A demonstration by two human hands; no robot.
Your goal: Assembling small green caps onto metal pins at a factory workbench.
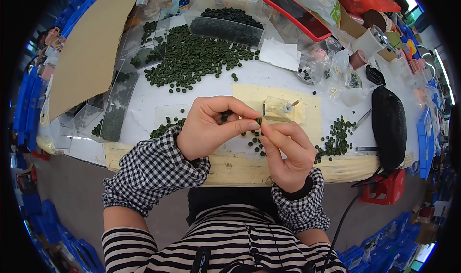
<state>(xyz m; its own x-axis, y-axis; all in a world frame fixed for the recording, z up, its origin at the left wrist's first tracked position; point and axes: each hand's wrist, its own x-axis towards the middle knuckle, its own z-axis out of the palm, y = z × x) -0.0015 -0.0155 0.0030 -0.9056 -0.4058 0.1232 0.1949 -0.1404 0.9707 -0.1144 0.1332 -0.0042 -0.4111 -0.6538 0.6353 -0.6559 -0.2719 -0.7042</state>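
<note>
Between my two hands, just above the near edge of the table, is a small dark green round piece [259,121]. My left hand [206,126] pinches it between thumb and forefinger, and a dark piece or two show inside its curled fingers. From the other side my right hand [290,153] meets it with thumb and fingertips closed on its edge. Just beyond my fingers stands a small cream-coloured block [277,110] with a metal pin [292,105] sticking out, set on a yellowish pad [309,107]. Loose green pieces lie under and beside both hands.
A big heap of green pieces [192,54] spreads beyond my left hand, near clear trays [225,30] and a cardboard sheet [91,52]. Another pile [338,137] lies at right, beside tweezers [362,119] and a black pouch [388,124]. A red-cased phone [297,17] rests at the back.
</note>
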